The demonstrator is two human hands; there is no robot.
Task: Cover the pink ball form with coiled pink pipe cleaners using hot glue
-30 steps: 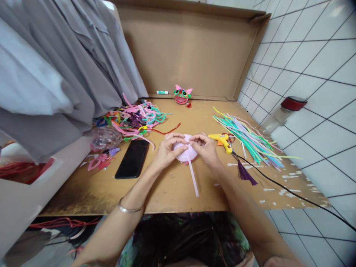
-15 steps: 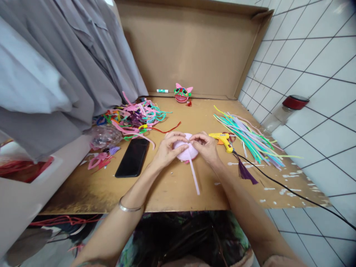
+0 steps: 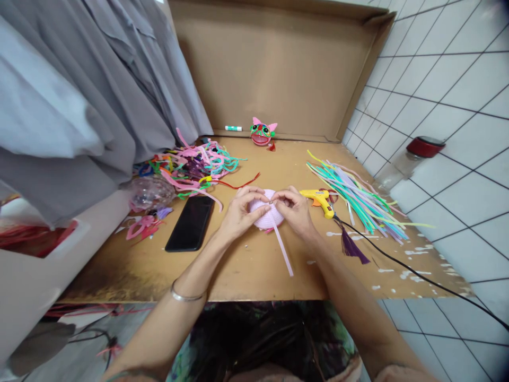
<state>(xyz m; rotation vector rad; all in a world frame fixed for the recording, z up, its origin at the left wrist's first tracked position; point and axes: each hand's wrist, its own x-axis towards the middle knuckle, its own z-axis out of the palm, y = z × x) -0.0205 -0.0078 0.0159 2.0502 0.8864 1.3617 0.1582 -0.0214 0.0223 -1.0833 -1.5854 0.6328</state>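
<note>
A round, ribbed lilac piece (image 3: 262,218) is held above the table's middle. My left hand (image 3: 243,212) grips its left side, thumb and fingers curled over it. My right hand (image 3: 293,208) pinches at its upper right, and its fingertips meet those of the left hand at the top. Whatever small bit lies between the fingertips is too small to make out. From the piece a lilac strip (image 3: 283,249) hangs down toward me, its lower end free. A bit of pink shows beneath the piece.
A yellow glue gun (image 3: 324,202) with a black cord lies right of my hands, beside colored strips (image 3: 353,196) and a purple tassel (image 3: 352,246). To the left are a black phone (image 3: 190,223) and tangled fuzzy stems (image 3: 199,162). A decorated animal head (image 3: 261,132) stands at the back.
The loose end of the lilac strip has swung a little to the right. Both hands keep nearly the same hold, and the view has shifted slightly.
</note>
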